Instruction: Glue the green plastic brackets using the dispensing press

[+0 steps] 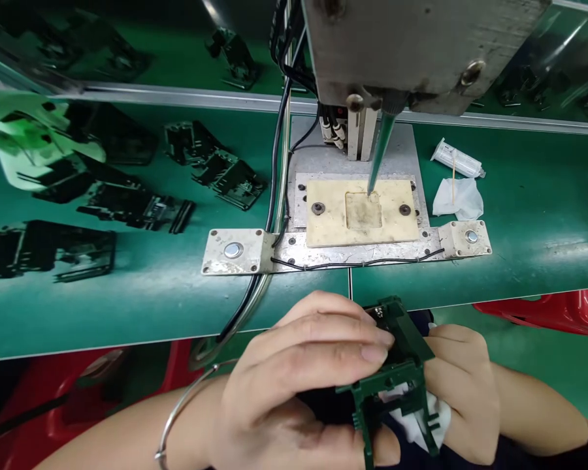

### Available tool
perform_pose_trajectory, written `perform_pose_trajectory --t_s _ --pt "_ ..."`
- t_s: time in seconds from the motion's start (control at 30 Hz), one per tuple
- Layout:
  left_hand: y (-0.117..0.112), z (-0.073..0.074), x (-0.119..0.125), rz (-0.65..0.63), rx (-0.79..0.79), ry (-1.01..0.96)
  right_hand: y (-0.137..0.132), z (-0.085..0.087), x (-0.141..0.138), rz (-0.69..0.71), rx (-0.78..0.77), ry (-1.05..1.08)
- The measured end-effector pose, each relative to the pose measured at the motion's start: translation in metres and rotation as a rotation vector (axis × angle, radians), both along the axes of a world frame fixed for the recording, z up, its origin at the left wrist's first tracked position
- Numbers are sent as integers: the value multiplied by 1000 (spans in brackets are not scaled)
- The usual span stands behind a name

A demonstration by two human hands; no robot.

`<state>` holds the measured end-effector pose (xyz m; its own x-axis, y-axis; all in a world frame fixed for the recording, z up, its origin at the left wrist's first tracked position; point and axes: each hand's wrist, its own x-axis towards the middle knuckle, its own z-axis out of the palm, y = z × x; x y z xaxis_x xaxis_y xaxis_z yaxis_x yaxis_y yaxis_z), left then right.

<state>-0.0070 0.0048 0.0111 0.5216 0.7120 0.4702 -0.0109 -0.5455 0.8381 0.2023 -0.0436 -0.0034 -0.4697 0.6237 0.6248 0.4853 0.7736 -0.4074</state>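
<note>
Lower centre: left hand [294, 385] grip closed over green plastic part [402, 375]; right hand [463, 385] grip clamps white wipe [438, 416] against it.

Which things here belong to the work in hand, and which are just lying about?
In hand: green plastic part, gripped by left hand; white cloth in right hand, against the part.
Lying about: black parts, syringe tube, crumpled tissue, fixture plate, dispensing needle above it.

Dark green plastic part [396, 372], green table [519, 215], red bins [558, 310].
</note>
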Motion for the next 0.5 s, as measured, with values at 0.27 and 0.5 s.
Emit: perform_pose_trajectory --t_s 0.27,0.5 --pt "1 -11 0 71 -14 -56 23 4 12 108 -17 -13" --pt "18 -13 -27 127 -29 -43 16 -32 49 -411 101 77"
